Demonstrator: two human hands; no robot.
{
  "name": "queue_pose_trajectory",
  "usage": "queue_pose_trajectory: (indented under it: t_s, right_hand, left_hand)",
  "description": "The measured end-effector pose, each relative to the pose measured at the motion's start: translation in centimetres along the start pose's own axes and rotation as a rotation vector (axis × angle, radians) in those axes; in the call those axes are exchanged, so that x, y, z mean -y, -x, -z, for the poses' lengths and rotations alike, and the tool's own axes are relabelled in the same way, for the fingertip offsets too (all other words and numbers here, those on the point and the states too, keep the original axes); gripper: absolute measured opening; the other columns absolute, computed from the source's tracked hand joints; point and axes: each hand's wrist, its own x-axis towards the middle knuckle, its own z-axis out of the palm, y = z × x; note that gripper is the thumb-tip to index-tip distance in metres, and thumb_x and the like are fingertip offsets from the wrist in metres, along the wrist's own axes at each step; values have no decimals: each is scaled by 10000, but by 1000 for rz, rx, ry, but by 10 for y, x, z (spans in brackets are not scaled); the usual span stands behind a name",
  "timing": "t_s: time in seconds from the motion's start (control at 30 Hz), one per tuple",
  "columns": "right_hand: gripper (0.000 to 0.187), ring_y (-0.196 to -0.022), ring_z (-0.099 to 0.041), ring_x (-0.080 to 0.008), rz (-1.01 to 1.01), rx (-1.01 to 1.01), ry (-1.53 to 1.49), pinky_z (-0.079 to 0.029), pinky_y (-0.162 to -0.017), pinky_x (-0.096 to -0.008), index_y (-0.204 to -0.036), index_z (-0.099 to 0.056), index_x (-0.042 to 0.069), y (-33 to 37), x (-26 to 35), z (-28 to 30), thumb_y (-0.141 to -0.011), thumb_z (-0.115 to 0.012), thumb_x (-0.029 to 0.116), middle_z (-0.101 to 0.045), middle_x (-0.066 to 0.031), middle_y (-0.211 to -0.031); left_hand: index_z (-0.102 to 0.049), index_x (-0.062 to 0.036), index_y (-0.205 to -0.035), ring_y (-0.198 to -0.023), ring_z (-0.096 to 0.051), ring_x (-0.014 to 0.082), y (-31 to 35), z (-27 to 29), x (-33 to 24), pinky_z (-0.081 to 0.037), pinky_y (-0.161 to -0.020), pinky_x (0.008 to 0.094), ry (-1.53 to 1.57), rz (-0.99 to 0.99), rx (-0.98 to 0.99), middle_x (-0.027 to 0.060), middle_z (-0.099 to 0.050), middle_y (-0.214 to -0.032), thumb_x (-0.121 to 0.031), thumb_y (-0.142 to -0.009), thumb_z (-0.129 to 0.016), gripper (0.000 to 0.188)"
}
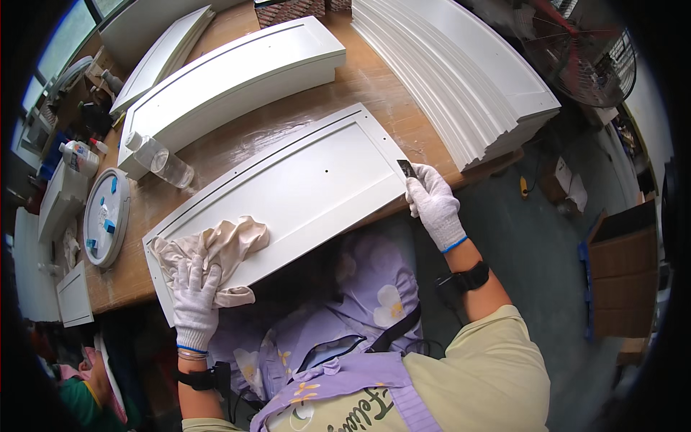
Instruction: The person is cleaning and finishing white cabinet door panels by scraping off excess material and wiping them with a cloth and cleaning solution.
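Note:
A white curved panel (309, 191) with a recessed face lies at a tilt across the near edge of the wooden table. My left hand (194, 299), in a white knit glove, rests with fingers stretched and spread over a crumpled beige cloth (234, 241) at the panel's left end. At the right end, my gloved right hand (434, 204) pinches a small flat black piece (407, 168) against or just beside the panel's edge. The kind of that piece is not clear, and its lower part is hidden by my fingers.
Beyond the panel on the table (252, 155) are a stacked white panel set (237, 68) and a tall stack of curved panels (446, 79). A clear bottle (169, 167) and a round white lid with blue blocks (108, 216) stand left. A fan (576, 50) is far right.

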Motion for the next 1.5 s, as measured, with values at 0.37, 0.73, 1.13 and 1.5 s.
queue_pose_trajectory:
  t_s: [0.37,0.73,1.13,1.5]
  right_hand:
    - [189,-813,-584,-282,754,175,949,-496,-708,-367,-963,-679,87,-8,8,40,-776,-685,62,-586,-90,-816]
    - [369,-758,-571,-283,910,438,1087,-496,-674,-374,-1080,-684,162,-30,9,34,-755,-613,3,-559,-90,-796]
    - [413,-692,-568,-279,928,510,1133,-499,-602,-378,-1085,-685,192,-39,15,33,-732,-592,1,-540,-89,-729]
    - [406,-722,-572,-266,942,608,1182,-501,-632,-359,-1102,-684,195,-35,16,38,-751,-580,19,-552,-72,-757]
  left_hand:
    - [-494,-80,-1325,-1329,-318,487,-16,27,-12,-275,-1098,568,153,72,74,215,-371,-1447,-303,-617,-799,803]
    - [-481,-104,-1339,-1302,-330,474,-105,10,-113,-285,-1064,590,186,-17,74,189,-338,-1460,-314,-549,-839,892]
    - [-494,-113,-1328,-1308,-344,469,-106,1,-113,-306,-1051,589,160,-20,26,190,-367,-1448,-215,-632,-796,765]
    - [-501,-136,-1328,-1315,-321,455,-106,-2,-112,-255,-1076,626,161,-29,13,152,-305,-1496,-232,-579,-795,810]
